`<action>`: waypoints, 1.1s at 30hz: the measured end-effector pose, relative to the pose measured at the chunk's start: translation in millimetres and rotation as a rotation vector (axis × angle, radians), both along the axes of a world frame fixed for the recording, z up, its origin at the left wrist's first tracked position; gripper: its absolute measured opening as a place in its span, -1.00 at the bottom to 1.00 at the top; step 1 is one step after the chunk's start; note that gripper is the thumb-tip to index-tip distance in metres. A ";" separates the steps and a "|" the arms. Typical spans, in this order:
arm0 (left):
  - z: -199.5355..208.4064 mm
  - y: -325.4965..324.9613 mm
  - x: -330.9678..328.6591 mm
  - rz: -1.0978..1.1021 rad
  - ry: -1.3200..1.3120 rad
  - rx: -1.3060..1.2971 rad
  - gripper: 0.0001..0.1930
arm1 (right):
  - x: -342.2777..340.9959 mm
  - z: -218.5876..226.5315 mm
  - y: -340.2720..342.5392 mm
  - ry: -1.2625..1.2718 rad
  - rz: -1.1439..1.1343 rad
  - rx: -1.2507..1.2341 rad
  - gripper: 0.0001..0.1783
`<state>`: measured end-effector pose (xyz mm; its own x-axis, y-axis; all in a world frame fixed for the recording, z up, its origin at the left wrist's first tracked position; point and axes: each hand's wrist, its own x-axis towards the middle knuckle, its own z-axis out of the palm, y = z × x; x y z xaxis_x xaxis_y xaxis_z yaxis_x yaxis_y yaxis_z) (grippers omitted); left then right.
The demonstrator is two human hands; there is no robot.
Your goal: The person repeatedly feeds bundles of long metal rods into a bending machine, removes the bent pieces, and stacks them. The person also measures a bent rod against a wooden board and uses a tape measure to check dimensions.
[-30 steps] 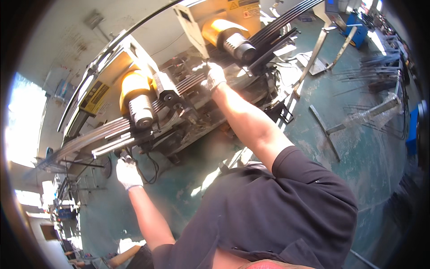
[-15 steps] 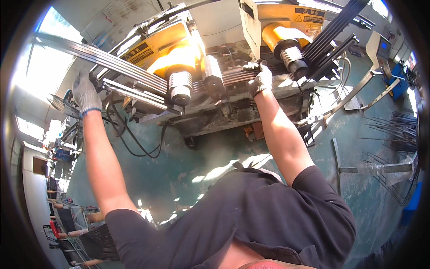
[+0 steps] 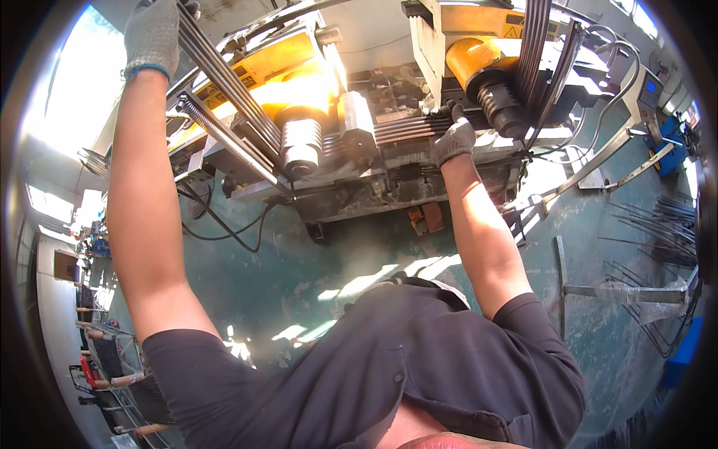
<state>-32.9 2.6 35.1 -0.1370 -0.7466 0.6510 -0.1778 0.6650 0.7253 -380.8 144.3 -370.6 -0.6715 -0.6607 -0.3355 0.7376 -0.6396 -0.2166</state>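
Observation:
A bundle of several thin metal rods (image 3: 407,129) runs across a bending machine, its two ends angled upward. My left hand (image 3: 153,39), in a grey work glove with a blue cuff, is closed round the upper left end of the bundle. On the middle stretch, my gloved right hand (image 3: 455,141) grips the rods with its thumb pointing up; its other fingers are partly hidden. A ribbed steel roller (image 3: 302,142) on a yellow arm stands at the left bend. Its twin, a right roller (image 3: 501,105), stands near my right hand. Between them sits a hexagonal metal block (image 3: 357,127).
Spring-fitted bars (image 3: 224,135) slant beside both rod ends. Black cables (image 3: 224,238) hang below the machine at left. A control box with a screen (image 3: 645,90) stands at right, above loose rods (image 3: 662,232) on the green floor. A rack (image 3: 123,382) is at lower left.
Both ends of the rod bundle have swung to a steeper upward angle along with the machine's arms. My left hand has risen with the left end; my right hand has shifted slightly right and down.

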 end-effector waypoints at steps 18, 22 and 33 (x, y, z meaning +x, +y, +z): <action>-29.4 -20.0 -7.0 -0.018 0.113 -0.009 -0.76 | -7.3 -22.4 -0.1 0.206 0.038 0.097 -0.89; -27.5 -18.8 -3.0 -0.013 0.079 -0.032 -0.75 | -29.0 -65.1 -17.3 0.252 0.047 -0.032 -0.89; -31.8 -12.3 -10.1 0.016 0.050 -0.032 -0.80 | -13.8 -24.5 -1.7 0.072 0.018 -0.086 -0.89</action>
